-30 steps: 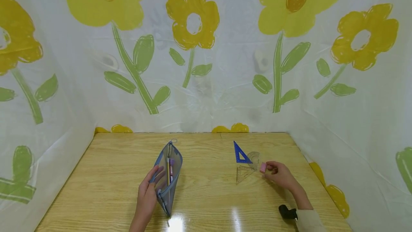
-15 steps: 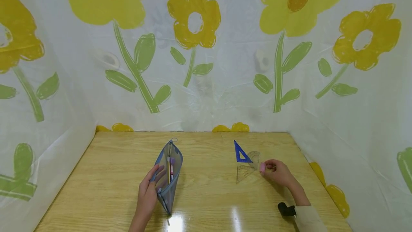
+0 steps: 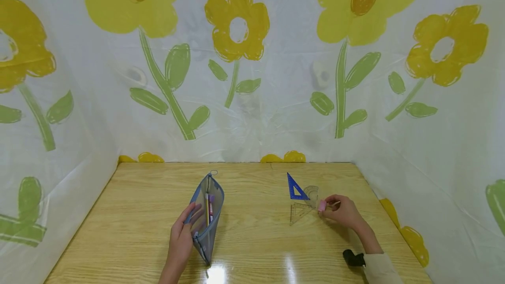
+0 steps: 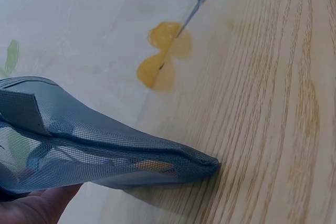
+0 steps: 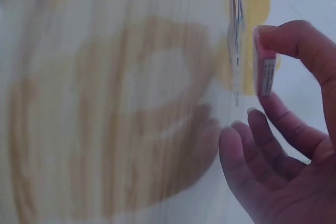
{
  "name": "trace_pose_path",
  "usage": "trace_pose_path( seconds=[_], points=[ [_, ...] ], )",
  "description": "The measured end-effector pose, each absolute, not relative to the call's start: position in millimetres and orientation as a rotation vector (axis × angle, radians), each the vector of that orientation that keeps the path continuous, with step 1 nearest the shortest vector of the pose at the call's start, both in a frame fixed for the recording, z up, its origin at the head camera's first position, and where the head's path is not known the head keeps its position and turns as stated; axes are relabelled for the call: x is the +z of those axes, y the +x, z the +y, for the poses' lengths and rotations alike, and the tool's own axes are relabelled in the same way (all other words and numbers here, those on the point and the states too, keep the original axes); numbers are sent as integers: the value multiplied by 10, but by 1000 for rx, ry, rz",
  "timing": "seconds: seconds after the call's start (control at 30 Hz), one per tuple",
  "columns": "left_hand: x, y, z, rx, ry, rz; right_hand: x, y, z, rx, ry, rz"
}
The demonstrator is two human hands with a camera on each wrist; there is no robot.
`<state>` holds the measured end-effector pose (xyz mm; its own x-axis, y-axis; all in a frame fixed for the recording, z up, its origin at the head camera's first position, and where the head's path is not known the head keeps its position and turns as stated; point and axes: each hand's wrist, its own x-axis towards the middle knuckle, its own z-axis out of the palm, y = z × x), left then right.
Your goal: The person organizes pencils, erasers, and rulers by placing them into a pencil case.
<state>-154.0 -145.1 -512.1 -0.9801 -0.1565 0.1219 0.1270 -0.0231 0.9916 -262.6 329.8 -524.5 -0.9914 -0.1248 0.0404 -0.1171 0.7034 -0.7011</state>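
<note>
I face a white, lightly creased cloth (image 3: pixel 284 113) at 12 o'clock, its sides wrapping round towards 9 and 3, printed with yellow flowers (image 3: pixel 240 1), green stems (image 3: pixel 340 91) and leaves (image 3: pixel 177 65). Below it I have a wood-grain table (image 3: pixel 252 240), with two patches of glare (image 3: pixel 216 274) shining on either side of 6 o'clock.
</note>
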Motion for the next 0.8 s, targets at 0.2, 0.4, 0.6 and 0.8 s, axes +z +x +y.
trace_pose_path(
  seconds=[0.2,0.4,0.6,0.8],
  points=[
    [-5119,-1536,-1452,-2119,20,-2024,-5236,-2604,3294,-1236,-250,2876],
    [-5122,-1545,-1450,-2122,26,-2013,-5211,-2587,3216,-1298,-303,2873],
    [-5129,-1563,-1428,-2141,15,-2000,-5160,-2553,3085,-1366,-356,2887],
    [-5134,-1566,-1433,-2138,-4,-1981,-5121,-2499,2888,-1422,-407,2866]
  ],
)
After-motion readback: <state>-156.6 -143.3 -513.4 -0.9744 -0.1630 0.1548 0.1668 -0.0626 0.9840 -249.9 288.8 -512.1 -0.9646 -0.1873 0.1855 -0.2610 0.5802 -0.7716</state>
